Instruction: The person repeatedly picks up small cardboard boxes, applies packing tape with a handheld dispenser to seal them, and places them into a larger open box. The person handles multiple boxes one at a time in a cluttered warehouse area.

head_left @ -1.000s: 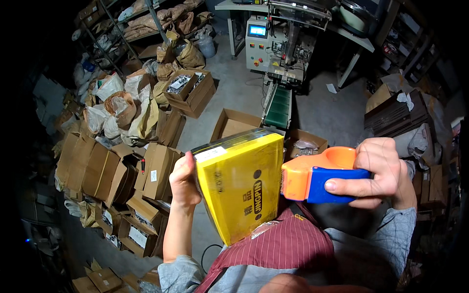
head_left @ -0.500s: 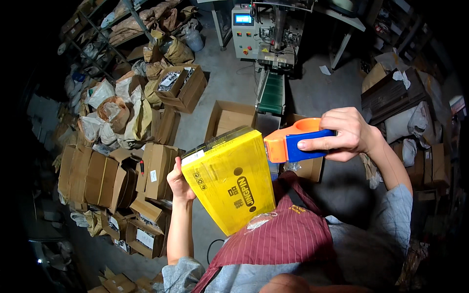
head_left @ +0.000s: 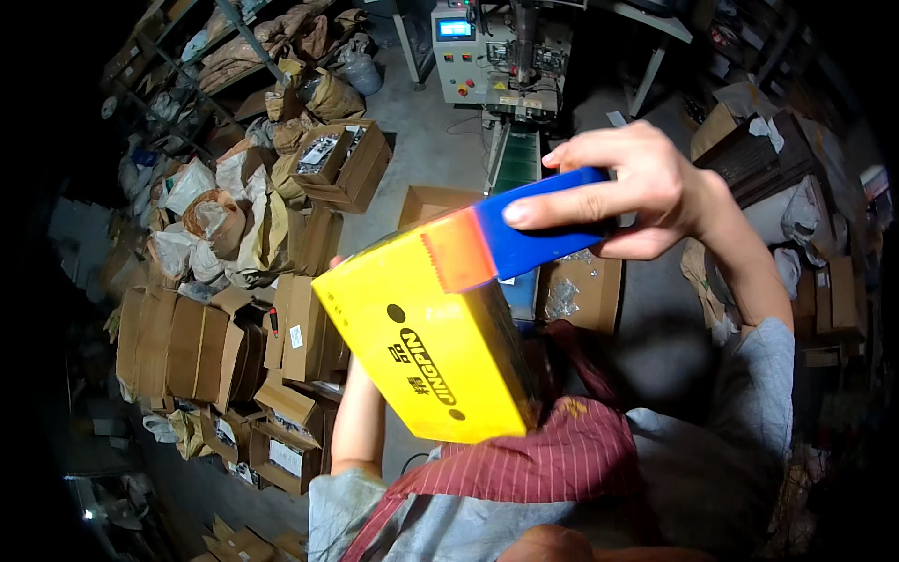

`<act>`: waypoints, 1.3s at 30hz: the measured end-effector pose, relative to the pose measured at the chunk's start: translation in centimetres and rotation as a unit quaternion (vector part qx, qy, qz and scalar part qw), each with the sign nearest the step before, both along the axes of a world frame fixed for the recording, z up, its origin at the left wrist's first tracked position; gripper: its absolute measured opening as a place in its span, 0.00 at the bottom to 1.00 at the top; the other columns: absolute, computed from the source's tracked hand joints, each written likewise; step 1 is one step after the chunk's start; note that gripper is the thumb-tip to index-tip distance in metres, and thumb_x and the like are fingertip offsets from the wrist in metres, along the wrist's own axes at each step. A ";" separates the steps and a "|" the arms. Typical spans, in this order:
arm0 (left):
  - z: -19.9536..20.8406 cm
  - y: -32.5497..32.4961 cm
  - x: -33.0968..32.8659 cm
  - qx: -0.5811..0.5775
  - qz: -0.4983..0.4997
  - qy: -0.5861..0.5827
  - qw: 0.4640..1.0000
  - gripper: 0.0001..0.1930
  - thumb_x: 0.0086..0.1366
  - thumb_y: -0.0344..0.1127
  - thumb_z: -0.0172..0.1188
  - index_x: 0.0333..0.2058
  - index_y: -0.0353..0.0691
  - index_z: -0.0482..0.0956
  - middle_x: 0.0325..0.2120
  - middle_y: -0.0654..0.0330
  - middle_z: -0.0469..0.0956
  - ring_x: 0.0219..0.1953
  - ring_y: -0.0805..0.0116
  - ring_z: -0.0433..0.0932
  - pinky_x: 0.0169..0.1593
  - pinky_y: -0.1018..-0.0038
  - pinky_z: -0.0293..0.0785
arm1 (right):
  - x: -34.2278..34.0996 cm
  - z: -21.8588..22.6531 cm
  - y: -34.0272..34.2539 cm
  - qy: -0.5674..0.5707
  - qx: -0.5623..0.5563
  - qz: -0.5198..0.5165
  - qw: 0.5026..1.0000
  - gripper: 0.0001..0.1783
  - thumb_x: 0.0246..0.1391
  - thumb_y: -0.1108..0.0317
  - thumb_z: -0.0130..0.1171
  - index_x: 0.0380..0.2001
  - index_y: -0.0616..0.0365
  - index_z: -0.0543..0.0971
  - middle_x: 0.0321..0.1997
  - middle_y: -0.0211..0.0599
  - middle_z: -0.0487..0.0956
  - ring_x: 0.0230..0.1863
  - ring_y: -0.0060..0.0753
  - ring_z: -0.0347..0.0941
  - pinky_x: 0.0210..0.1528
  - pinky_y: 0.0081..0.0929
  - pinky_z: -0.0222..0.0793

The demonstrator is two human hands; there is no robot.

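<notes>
1. Two hands work on one yellow carton [head_left: 440,351], which we hold up at the centre of the view, tilted so its top edge runs from nine o'clock up toward one o'clock.
2. Our right hand [head_left: 646,192] comes in from three o'clock and is closed around the blue handle of a tape dispenser [head_left: 515,239], index finger laid along the handle's top.
3. We press the dispenser's orange front end against the carton's upper edge, touching it near the twelve o'clock corner.
4. Our left hand is hidden behind the carton; only the left forearm [head_left: 361,421] shows, rising from six o'clock to the box's underside. We cannot tell how its fingers grip, though the carton appears to rest on that hand.
5. Below the carton, at six o'clock, we see our red striped apron [head_left: 552,464] over a grey shirt.
6. At nine o'clock, flattened and open cardboard boxes [head_left: 215,351] stand in rows on the floor.
7. At eleven o'clock, stuffed sacks [head_left: 234,201] pile against shelving.
8. At twelve o'clock, well beyond the hands, stands a packing machine [head_left: 496,47] with a green conveyor belt [head_left: 515,159] leading down toward us.
</notes>
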State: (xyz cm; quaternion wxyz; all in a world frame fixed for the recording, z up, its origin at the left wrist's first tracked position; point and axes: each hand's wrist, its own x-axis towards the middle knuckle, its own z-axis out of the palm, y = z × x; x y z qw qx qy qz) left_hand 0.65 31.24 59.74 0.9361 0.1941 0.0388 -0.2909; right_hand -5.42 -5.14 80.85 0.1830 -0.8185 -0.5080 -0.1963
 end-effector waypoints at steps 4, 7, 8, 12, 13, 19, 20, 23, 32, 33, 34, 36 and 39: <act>-3.5 -6.6 -1.5 0.262 0.115 -0.168 0.943 0.30 0.68 0.54 0.60 0.57 0.34 0.77 0.52 0.50 0.81 0.50 0.57 0.82 0.53 0.64 0.78 | 0.9 4.8 4.7 0.070 0.024 0.069 0.995 0.35 0.36 0.61 0.66 0.54 0.54 0.84 0.22 0.38 0.75 0.21 0.37 0.75 0.25 0.31 0.70; -6.7 -10.6 -3.0 0.404 0.161 -0.283 0.855 0.29 0.68 0.52 0.61 0.57 0.34 0.77 0.51 0.51 0.82 0.49 0.58 0.82 0.53 0.65 0.78 | 0.8 3.6 6.6 0.139 0.027 -0.031 0.989 0.25 0.36 0.64 0.65 0.44 0.57 0.87 0.34 0.46 0.86 0.32 0.44 0.83 0.35 0.33 0.78; -7.6 -11.8 -3.3 0.432 0.169 -0.311 0.829 0.29 0.68 0.52 0.61 0.57 0.34 0.78 0.51 0.52 0.82 0.49 0.59 0.82 0.53 0.65 0.78 | 1.5 2.0 6.4 0.145 0.057 -0.057 0.986 0.26 0.37 0.62 0.64 0.43 0.58 0.87 0.36 0.48 0.86 0.33 0.43 0.84 0.39 0.31 0.79; -8.7 -12.1 -4.0 0.487 0.194 -0.369 0.767 0.27 0.67 0.49 0.62 0.57 0.34 0.78 0.50 0.53 0.82 0.47 0.60 0.82 0.52 0.66 0.78 | 1.5 2.2 6.3 0.250 0.089 -0.149 0.953 0.29 0.37 0.57 0.65 0.45 0.59 0.86 0.39 0.50 0.86 0.39 0.41 0.85 0.47 0.30 0.79; -9.0 -12.1 -4.0 0.494 0.195 -0.377 0.759 0.27 0.67 0.49 0.63 0.57 0.34 0.78 0.49 0.53 0.82 0.47 0.60 0.82 0.51 0.66 0.78 | 1.4 2.2 6.2 0.251 0.083 -0.164 0.950 0.29 0.37 0.56 0.65 0.45 0.59 0.86 0.40 0.50 0.86 0.40 0.42 0.85 0.48 0.31 0.79; -9.6 -10.4 -4.0 0.461 0.127 -0.395 0.784 0.25 0.66 0.45 0.65 0.56 0.35 0.78 0.48 0.55 0.83 0.45 0.63 0.82 0.50 0.68 0.78 | 1.5 0.4 6.3 0.314 -0.067 -0.260 0.911 0.31 0.41 0.54 0.68 0.49 0.59 0.84 0.43 0.48 0.86 0.42 0.41 0.85 0.48 0.30 0.79; -10.1 -10.1 -3.5 0.436 0.098 -0.398 0.802 0.25 0.66 0.44 0.65 0.56 0.35 0.79 0.47 0.55 0.83 0.45 0.63 0.82 0.50 0.68 0.78 | 1.7 -1.1 6.2 0.328 -0.095 -0.273 0.899 0.30 0.41 0.54 0.68 0.47 0.59 0.85 0.40 0.47 0.87 0.41 0.41 0.85 0.46 0.29 0.79; -10.3 -5.9 -2.4 0.335 -0.116 -0.328 0.876 0.25 0.72 0.49 0.57 0.57 0.34 0.77 0.38 0.55 0.85 0.40 0.68 0.82 0.46 0.71 0.78 | 2.3 -5.9 6.3 0.438 -0.164 -0.299 0.832 0.24 0.41 0.54 0.68 0.40 0.59 0.88 0.35 0.45 0.87 0.36 0.38 0.85 0.42 0.30 0.79; 0.6 -4.6 -4.3 0.500 -0.495 -0.491 0.514 0.50 0.68 0.77 0.35 0.60 0.29 0.72 0.43 0.36 0.82 0.51 0.42 0.81 0.55 0.58 0.75 | -2.0 -14.7 3.4 0.555 -0.093 -0.296 0.772 0.28 0.43 0.51 0.68 0.44 0.60 0.87 0.39 0.43 0.87 0.39 0.35 0.83 0.43 0.30 0.77; 1.7 -5.3 -5.0 0.514 -0.495 -0.546 0.439 0.54 0.66 0.80 0.34 0.58 0.25 0.70 0.40 0.33 0.81 0.49 0.36 0.80 0.53 0.56 0.75 | -2.9 -14.6 3.1 0.552 -0.075 -0.297 0.775 0.30 0.44 0.50 0.68 0.46 0.61 0.86 0.40 0.44 0.86 0.40 0.35 0.83 0.44 0.30 0.77; 4.0 -7.1 -6.0 0.559 -0.533 -0.536 0.340 0.56 0.64 0.82 0.37 0.58 0.22 0.67 0.39 0.35 0.82 0.47 0.36 0.81 0.52 0.54 0.76 | -4.0 -14.8 2.7 0.553 -0.059 -0.306 0.773 0.32 0.44 0.49 0.68 0.48 0.61 0.85 0.42 0.45 0.86 0.41 0.36 0.83 0.45 0.30 0.76; 5.8 -9.3 -7.9 0.565 -0.536 -0.580 0.238 0.54 0.61 0.79 0.48 0.55 0.21 0.67 0.39 0.36 0.82 0.46 0.37 0.82 0.50 0.55 0.77 | -6.1 -14.3 2.3 0.550 -0.039 -0.332 0.765 0.35 0.46 0.48 0.69 0.51 0.64 0.82 0.46 0.49 0.85 0.46 0.38 0.83 0.51 0.30 0.76; 4.7 -8.1 -9.9 0.567 -0.378 -0.700 0.214 0.51 0.59 0.71 0.60 0.58 0.22 0.65 0.39 0.41 0.80 0.44 0.45 0.81 0.45 0.59 0.79 | -8.3 -15.1 1.7 0.533 0.023 -0.336 0.777 0.37 0.48 0.45 0.70 0.54 0.64 0.80 0.50 0.52 0.84 0.50 0.42 0.82 0.55 0.32 0.74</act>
